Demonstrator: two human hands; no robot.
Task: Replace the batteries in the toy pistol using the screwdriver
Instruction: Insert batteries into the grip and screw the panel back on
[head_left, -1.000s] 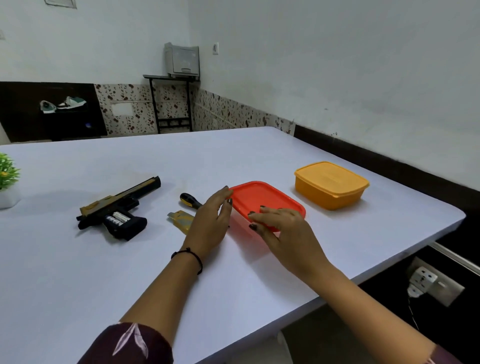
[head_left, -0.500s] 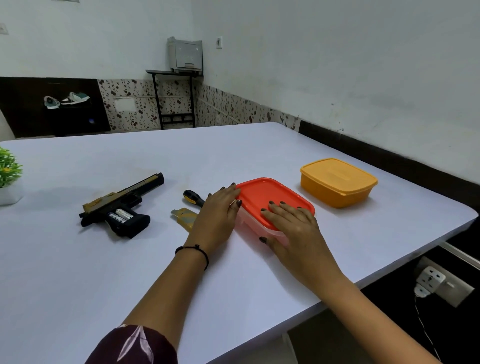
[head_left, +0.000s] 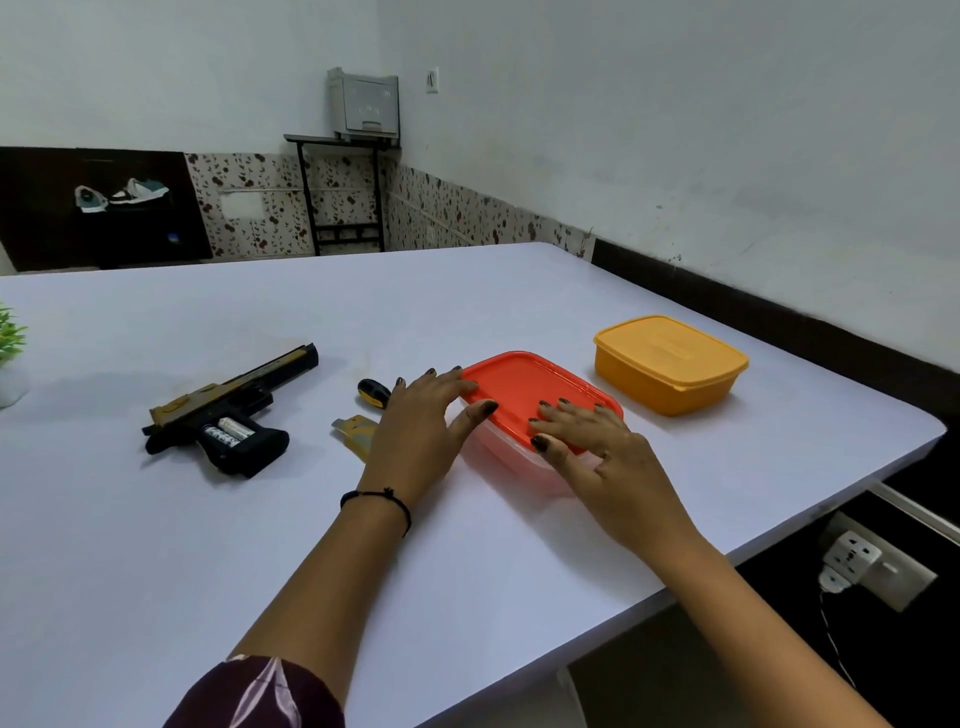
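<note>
The black and gold toy pistol (head_left: 228, 410) lies on its side at the left of the white table, its grip open with batteries (head_left: 226, 432) showing. The screwdriver's black and yellow handle (head_left: 373, 391) pokes out behind my left hand, and the gold battery cover (head_left: 355, 430) lies beside it. A clear box with a red lid (head_left: 524, 387) sits in the middle. My left hand (head_left: 421, 426) rests its fingers on the lid's left edge, thumb on top. My right hand (head_left: 597, 447) lies with spread fingers on the lid's near right part.
A yellow lidded box (head_left: 670, 361) stands to the right of the red one. A small potted plant (head_left: 9, 353) sits at the table's left edge. The table's right edge (head_left: 883, 467) drops off near a wall socket (head_left: 852, 561).
Both hands moved forward from beside the red-lidded box onto its lid. The pistol, screwdriver and cover have not moved.
</note>
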